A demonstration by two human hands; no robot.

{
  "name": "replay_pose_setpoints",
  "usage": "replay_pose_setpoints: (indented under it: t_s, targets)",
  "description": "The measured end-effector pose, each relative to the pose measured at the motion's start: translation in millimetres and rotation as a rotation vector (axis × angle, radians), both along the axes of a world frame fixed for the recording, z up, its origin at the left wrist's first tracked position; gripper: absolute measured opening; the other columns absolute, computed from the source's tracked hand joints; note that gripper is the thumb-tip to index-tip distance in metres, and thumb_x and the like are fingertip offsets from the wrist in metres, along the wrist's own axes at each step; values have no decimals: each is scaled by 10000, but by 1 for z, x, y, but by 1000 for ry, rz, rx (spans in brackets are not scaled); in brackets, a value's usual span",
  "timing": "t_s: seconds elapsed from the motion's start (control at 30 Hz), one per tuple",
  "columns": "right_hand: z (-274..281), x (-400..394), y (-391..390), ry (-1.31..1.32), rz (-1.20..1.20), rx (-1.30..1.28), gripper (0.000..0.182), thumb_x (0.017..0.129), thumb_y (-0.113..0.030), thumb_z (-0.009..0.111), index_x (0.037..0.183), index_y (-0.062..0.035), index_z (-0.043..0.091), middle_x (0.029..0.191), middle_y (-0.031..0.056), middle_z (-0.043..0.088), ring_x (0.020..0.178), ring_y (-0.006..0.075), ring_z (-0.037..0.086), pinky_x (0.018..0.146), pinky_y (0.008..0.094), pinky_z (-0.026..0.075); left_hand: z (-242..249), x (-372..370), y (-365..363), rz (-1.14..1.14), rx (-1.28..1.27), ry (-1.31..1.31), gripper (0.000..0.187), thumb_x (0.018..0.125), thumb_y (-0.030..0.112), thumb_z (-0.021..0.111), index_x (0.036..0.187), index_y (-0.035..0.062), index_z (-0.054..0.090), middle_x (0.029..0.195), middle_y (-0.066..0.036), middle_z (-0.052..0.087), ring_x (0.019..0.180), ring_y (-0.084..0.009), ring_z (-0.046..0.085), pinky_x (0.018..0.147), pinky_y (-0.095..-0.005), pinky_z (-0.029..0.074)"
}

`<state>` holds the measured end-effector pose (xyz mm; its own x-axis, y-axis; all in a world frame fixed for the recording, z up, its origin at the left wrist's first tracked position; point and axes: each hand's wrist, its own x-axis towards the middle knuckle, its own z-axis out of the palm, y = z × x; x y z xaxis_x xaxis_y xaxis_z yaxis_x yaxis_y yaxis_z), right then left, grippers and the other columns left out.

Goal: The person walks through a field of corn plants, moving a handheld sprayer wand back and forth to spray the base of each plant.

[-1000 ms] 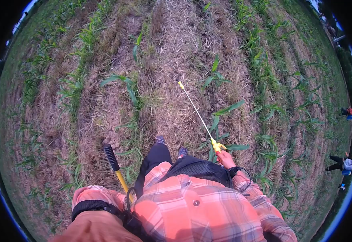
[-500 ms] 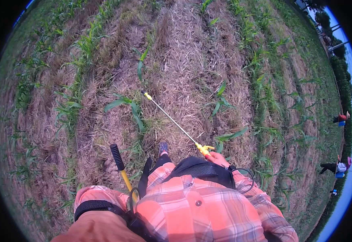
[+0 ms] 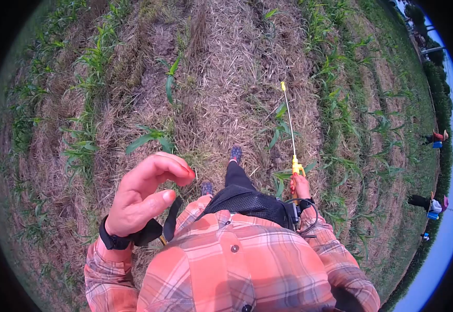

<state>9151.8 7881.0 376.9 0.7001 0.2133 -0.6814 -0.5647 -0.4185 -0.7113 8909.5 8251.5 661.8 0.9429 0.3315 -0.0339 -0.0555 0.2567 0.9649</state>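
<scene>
My left hand (image 3: pixel 146 195) is raised at the lower left, a dark watch on its wrist. Its fingers curl loosely, the thumb stands apart from them, and nothing is between. In my right hand (image 3: pixel 299 186) is the yellow handle of a spray wand (image 3: pixel 290 122), fingers wrapped round it. The wand's thin metal tube points forward, ending in a yellow nozzle above the ground near a young corn plant (image 3: pixel 280 130). A thin black hose (image 3: pixel 316 221) loops by my right wrist. Only a bit of a yellow lever (image 3: pixel 162 239) shows beside my left forearm.
Rows of young corn plants (image 3: pixel 96 57) and grass run ahead on both sides. Dry straw (image 3: pixel 229 88) covers the ground between them. My shoes (image 3: pixel 235 153) are on the straw. At the far right, several people (image 3: pixel 434 205) with blue tanks are in the field.
My left hand has come up into view, and the black-gripped lever is now mostly hidden. The wand has swung from pointing left to pointing forward and slightly left. My second shoe now shows.
</scene>
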Motion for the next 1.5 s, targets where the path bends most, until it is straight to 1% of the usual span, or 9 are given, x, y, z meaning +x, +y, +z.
replay_pose_setpoints:
  t_s: [0.17, 0.37, 0.47, 0.6, 0.73, 0.87, 1.07, 1.13, 1.5]
  targets:
    - [-21, 53, 5, -24, -167, -3, 270, 834, -307, 430, 793, -43, 472, 513, 0, 428, 350, 81, 369, 307, 215, 306, -125, -18, -5, -270, 508, 657, 276, 794, 239, 471, 899, -10, 529, 803, -147, 561, 766, -251, 553, 659, -324, 429]
    - [-27, 95, 39, 3, -153, -29, 271, 831, -311, 437, 777, -48, 477, 527, 1, 439, 354, 81, 379, 303, 212, 302, -145, 25, -2, -298, 53, 936, 191, 806, 198, 508, 803, 8, 530, 724, -17, 542, 677, -71, 492, 600, -216, 402]
    - [-24, 108, 67, 39, 22, -21, 268, 830, -315, 436, 797, -53, 484, 536, -6, 437, 371, 67, 382, 312, 203, 309, -145, 49, 13, -31, 37, 675, 108, 759, 115, 557, 776, 10, 538, 699, 4, 538, 657, -43, 489, 571, -197, 403]
    - [-11, 122, 112, 78, 313, -100, 252, 821, -315, 440, 730, -81, 463, 529, -22, 435, 383, 62, 378, 333, 206, 305, -129, 98, 27, 370, 702, 534, 110, 650, -36, 553, 724, -8, 476, 666, -78, 490, 666, -187, 506, 615, -265, 400]
    - [-15, 133, 142, -107, 652, -57, 266, 809, -316, 471, 713, -69, 488, 534, -18, 467, 416, 67, 415, 365, 221, 315, -91, 139, 28, 213, 1127, 310, 170, 597, -87, 543, 694, 24, 458, 652, -92, 467, 656, -249, 482, 602, -312, 392]
    - [-19, 143, 164, 8, 727, 14, 268, 805, -316, 481, 732, -60, 516, 546, -6, 486, 465, 78, 442, 412, 231, 338, -71, 160, 57, 416, 1426, 367, 178, 639, -51, 557, 772, 33, 475, 755, -96, 495, 808, -276, 486, 729, -341, 375]
    - [-37, 158, 180, -43, 716, 13, 290, 801, -323, 488, 723, -46, 523, 549, -5, 493, 499, 88, 454, 449, 243, 354, -104, 188, 106, 439, 1379, 499, 254, 685, -6, 544, 917, 43, 454, 870, -96, 452, 807, -256, 468, 701, -312, 387]
    - [-45, 165, 179, -33, 695, -10, 275, 801, -321, 489, 750, -53, 530, 554, -4, 503, 485, 81, 459, 445, 228, 361, -134, 191, 131, 394, 980, 638, 268, 688, -10, 543, 929, 41, 438, 783, -85, 417, 676, -202, 448, 610, -285, 386]
    - [-36, 239, 207, 53, -73, -194, 243, 813, -300, 457, 749, -69, 494, 486, 7, 454, 341, 89, 391, 301, 236, 307, -174, 252, 253, 383, 895, 572, 248, 690, 12, 540, 909, 85, 450, 581, -40, 398, 499, -171, 425, 482, -286, 365]
